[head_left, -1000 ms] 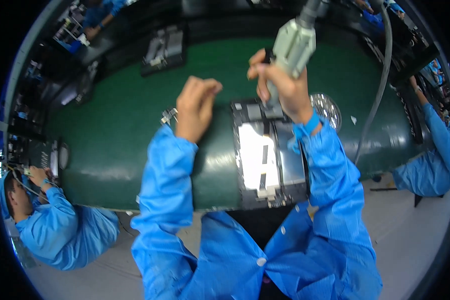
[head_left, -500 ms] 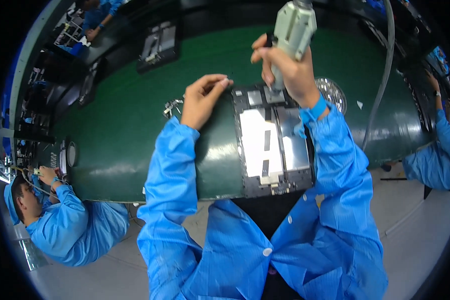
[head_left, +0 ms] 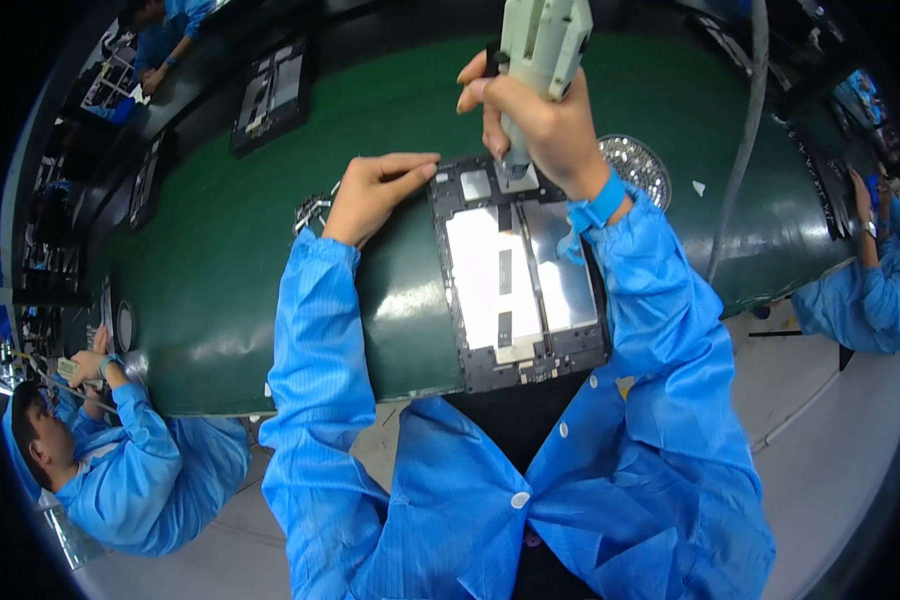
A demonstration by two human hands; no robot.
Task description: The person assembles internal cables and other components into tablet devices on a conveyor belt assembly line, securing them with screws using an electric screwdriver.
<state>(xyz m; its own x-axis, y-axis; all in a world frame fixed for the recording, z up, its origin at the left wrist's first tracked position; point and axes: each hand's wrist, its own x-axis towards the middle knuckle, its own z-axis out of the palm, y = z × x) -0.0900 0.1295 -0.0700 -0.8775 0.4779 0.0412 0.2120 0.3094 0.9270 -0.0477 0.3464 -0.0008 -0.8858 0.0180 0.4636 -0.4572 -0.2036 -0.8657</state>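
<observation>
An opened tablet (head_left: 477, 270), with a bright silver panel and black strips inside, lies on the green work mat near its front edge. My right hand (head_left: 555, 130) is closed round a pale grey-green electric screwdriver (head_left: 545, 50). Its nose points down at the tablet's far end, beside a small silver square; the very tip is hard to make out. With fingers fairly straight, my left hand (head_left: 375, 197) has thumb and fingertips at the tablet's far left corner. Just left of that hand sits a little heap of small metal parts (head_left: 312, 212).
A round dish of small shiny pieces (head_left: 638, 172) stands right of my right wrist. A grey cable (head_left: 742, 150) hangs down on the right. Another opened tablet (head_left: 270, 97) lies at the far left of the mat (head_left: 220, 290). Co-workers in blue sit at both sides.
My left fingers have gone from a pinch beside the tablet's corner to straighter, resting at that corner. The whole view has shifted slightly; the screwdriver still points at the tablet's far end.
</observation>
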